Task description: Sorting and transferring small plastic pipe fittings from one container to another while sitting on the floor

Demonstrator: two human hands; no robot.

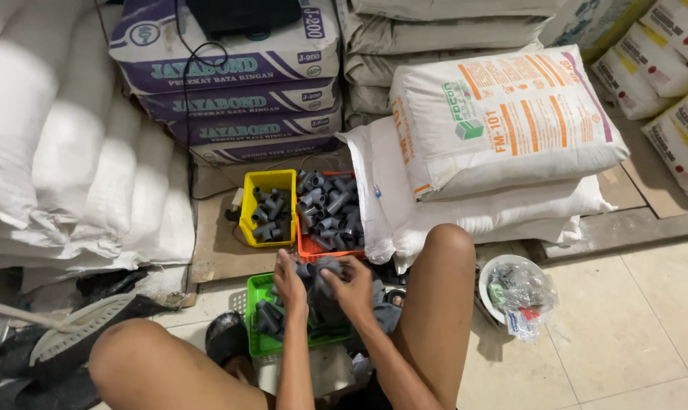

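Stacked white sacks and purple-printed bags flank a white bowl on the tiled floor.

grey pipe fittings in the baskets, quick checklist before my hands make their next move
1. Left hand over the green basket: ok.
2. Right hand on a grey fitting: ok, though how firm the grasp is, cannot tell.
3. Green basket has room: cannot tell, the hands cover much of it.
4. Yellow basket has room: ok, about half full.
5. Orange basket has room: not ok, heaped with fittings.
6. Baskets sit level on the floor: ok.
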